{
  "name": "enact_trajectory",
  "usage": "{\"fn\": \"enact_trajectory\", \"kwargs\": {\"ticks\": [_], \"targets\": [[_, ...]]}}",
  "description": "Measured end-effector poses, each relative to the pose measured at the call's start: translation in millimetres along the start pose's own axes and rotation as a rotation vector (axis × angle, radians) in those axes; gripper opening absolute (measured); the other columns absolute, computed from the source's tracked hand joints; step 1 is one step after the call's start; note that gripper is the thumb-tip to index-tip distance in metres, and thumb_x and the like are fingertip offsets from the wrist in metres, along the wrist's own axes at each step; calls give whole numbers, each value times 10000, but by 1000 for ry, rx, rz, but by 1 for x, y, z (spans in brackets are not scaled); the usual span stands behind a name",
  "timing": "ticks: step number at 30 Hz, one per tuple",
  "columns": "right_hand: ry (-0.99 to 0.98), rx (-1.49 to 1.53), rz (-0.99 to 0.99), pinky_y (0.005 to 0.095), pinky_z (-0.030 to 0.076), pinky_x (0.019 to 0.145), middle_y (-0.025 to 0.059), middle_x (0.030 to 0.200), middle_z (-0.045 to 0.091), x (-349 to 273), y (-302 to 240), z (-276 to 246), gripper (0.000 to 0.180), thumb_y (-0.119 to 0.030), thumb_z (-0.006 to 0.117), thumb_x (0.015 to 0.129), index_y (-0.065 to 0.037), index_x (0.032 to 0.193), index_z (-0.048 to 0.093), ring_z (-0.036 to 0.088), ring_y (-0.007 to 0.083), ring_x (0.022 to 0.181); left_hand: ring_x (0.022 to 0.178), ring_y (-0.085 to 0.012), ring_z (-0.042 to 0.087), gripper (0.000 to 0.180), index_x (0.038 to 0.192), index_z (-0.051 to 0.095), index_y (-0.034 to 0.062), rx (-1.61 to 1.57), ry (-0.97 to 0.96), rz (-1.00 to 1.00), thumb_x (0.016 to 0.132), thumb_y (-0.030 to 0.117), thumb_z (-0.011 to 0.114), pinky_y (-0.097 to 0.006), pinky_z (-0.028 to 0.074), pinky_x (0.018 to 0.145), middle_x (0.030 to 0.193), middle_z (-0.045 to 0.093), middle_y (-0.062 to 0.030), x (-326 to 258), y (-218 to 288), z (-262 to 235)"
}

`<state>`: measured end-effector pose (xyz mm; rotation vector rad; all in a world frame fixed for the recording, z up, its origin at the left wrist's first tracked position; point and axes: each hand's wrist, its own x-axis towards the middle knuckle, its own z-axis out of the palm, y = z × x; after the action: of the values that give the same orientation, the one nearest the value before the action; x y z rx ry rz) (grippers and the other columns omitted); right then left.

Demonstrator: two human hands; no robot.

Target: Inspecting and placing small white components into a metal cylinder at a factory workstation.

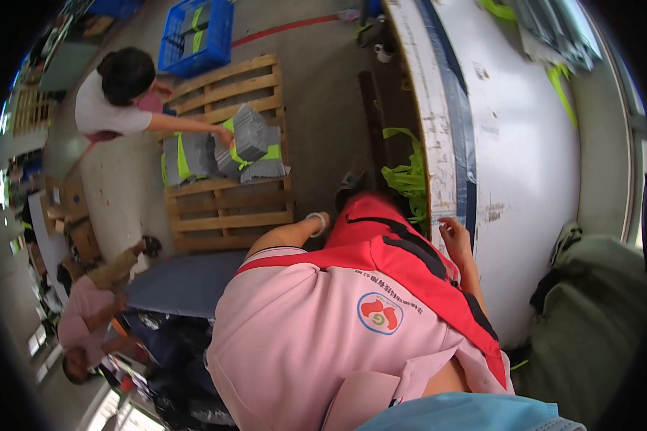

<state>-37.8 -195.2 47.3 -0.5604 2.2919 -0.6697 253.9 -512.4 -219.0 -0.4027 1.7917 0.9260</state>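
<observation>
My right hand (456,241) is at the edge of the white-topped table (514,201), fingers loosely bent and apart, with nothing seen in it. My left hand (325,222), a white band at its wrist, is down beside the red apron (366,237); its fingers are mostly hidden, so I cannot tell whether it holds anything. A tangle of lime-green strips (408,176) hangs below the table edge, close to my right hand.
A person (115,100) reaches over a wooden pallet (226,205), one hand on a grey bundle (248,136) tied with lime-green strip. Behind stands a blue crate (194,61). Another person (86,323) is at the lower left. Grey sheets (553,32) lie on the table's far end.
</observation>
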Motion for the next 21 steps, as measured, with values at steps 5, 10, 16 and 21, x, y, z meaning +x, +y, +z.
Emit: {"fn": "enact_trajectory", "kwargs": {"ticks": [5, 10, 16, 21], "targets": [[18, -90, -87, 365, 511, 675, 128, 865, 660, 97, -38, -1, 252, -142, 675, 918, -62, 1156, 687, 643, 239, 712, 1083, -352, 677, 306, 1112, 731, 107, -208, -35, -5, 878, 283, 639, -446, 543, 924, 1133, 727, -142, -33, 11, 33], [52, -111, -52, 372, 498, 698, 106, 808, 585, 128, -29, 11, 247, -179, 717, 867, -67, 1078, 652, 590, 247, 719, 1097, -348, 673, 308, 1112, 734, 110, -353, 98, -41, 884, 292, 636, -447, 541, 931, 1140, 723, -153, -54, 12, 19], [-50, 9, -193, 326, 449, 619, 36, 723, 514, 146, -10, 8, 236, -149, 747, 828, -67, 989, 594, 512, 148, 660, 1115, -344, 668, 310, 1113, 739, 114, -525, 284, -194, 892, 302, 631, -448, 538, 940, 1150, 717, -166, -74, 1, 61], [-33, 57, -184, 303, 399, 529, 2, 631, 484, 148, -5, 7, 197, -108, 733, 841, -53, 937, 570, 459, 109, 565, 1129, -340, 664, 312, 1114, 743, 116, -577, 308, -319, 898, 310, 628, -449, 536, 947, 1157, 712, -177, -107, -7, 106]]}}
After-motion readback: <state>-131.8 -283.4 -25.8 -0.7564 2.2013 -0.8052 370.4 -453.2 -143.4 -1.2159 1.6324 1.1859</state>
